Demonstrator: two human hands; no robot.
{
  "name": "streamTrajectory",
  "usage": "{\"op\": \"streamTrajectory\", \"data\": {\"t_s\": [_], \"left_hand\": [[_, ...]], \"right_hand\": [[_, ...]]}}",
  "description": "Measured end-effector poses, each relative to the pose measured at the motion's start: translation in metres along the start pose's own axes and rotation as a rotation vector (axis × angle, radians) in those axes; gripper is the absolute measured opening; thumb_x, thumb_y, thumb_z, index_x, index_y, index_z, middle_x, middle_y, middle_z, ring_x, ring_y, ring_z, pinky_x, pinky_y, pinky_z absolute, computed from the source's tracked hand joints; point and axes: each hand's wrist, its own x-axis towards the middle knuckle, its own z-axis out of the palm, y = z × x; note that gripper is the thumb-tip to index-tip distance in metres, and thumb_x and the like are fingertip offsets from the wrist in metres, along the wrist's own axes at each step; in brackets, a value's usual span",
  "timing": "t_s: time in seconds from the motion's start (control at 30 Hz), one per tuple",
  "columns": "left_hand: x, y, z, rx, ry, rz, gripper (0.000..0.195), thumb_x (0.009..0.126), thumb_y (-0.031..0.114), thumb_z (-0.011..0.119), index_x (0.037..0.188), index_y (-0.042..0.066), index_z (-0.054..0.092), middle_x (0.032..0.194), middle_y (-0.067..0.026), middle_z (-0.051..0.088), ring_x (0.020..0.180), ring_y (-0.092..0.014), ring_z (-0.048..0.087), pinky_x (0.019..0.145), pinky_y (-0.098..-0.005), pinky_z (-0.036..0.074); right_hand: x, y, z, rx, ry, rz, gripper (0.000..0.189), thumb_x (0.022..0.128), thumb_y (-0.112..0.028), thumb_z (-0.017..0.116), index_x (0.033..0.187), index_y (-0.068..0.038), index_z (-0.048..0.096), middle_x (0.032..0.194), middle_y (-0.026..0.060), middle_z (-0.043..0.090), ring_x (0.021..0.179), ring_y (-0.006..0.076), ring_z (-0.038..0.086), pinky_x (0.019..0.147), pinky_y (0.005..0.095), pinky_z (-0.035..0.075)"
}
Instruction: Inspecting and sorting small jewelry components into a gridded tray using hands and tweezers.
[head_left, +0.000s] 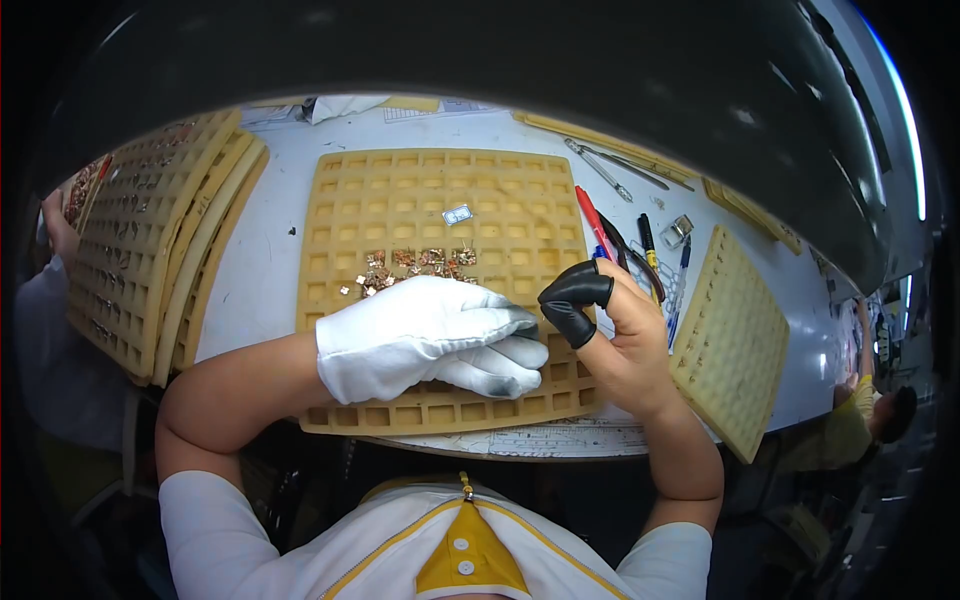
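My left hand (439, 337), in a white cotton glove with greyed fingertips, hovers over a yellow foam tray (495, 420) of square pockets. Its fingers are curled together, and whatever they might hold is hidden. Just to its right is my right hand (622, 322), with black finger cots (576, 300) on thumb and index finger. Those two tips meet in a pinch; anything between them is too small to make out. Beyond the glove, small copper-coloured metal parts (379, 279) lie heaped on the tray, and several more sit in a row of pockets. A small label (457, 215) with writing rests farther back.
Stacked foam trays (161, 247) holding parts stand at the left, near another person's hand (60, 229). On the right are a red marker (590, 210), black-handled pliers (637, 259), a black marker (647, 240), tweezers (637, 170), a small clear container (676, 232) and a tilted foam tray (735, 337).
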Motion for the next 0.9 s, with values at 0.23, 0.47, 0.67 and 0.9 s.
{"op": "streamTrajectory", "data": {"t_s": [0.23,0.47,0.67,0.9], "left_hand": [[-0.0006,0.0025,0.0037,0.107,-0.001,0.042,0.051,0.086,0.012,0.064,0.129,-0.007,0.045,0.12,-0.0145,0.06,0.105,-0.02,0.062,0.09,-0.0284,0.05],[-0.0025,0.0022,0.0012,0.032,-0.044,0.021,0.052,0.091,0.023,0.06,0.129,-0.008,0.043,0.121,-0.0167,0.059,0.105,-0.022,0.062,0.089,-0.0282,0.052],[-0.0042,0.0063,0.0056,0.032,-0.027,-0.009,0.046,0.094,0.02,0.057,0.128,-0.008,0.045,0.121,-0.019,0.059,0.106,-0.025,0.063,0.086,-0.0279,0.054],[-0.0033,0.0048,0.0047,0.1,-0.027,-0.01,0.044,0.094,0.025,0.057,0.123,-0.006,0.051,0.116,-0.0171,0.062,0.101,-0.024,0.065,0.083,-0.0275,0.055]], "right_hand": [[0.0032,0.0016,-0.0046,-0.032,0.06,-0.04,0.012,0.079,0.006,0.061,0.091,0.004,0.063,0.083,0.0109,0.059,0.075,0.0209,0.058,0.067,0.0292,0.047],[0.0029,-0.0008,-0.0039,-0.072,0.042,-0.081,0.012,0.08,0.005,0.062,0.092,0.003,0.063,0.083,0.0109,0.059,0.073,0.0202,0.058,0.064,0.0289,0.048],[0.003,-0.002,-0.0032,-0.085,0.03,-0.121,0.014,0.078,0.007,0.063,0.091,0.003,0.062,0.081,0.0115,0.058,0.071,0.0215,0.058,0.06,0.0294,0.047],[0.0023,-0.0017,-0.0004,-0.05,-0.003,-0.172,0.014,0.079,0.004,0.065,0.093,0.002,0.063,0.083,0.0115,0.059,0.069,0.0202,0.059,0.058,0.028,0.046]]}}
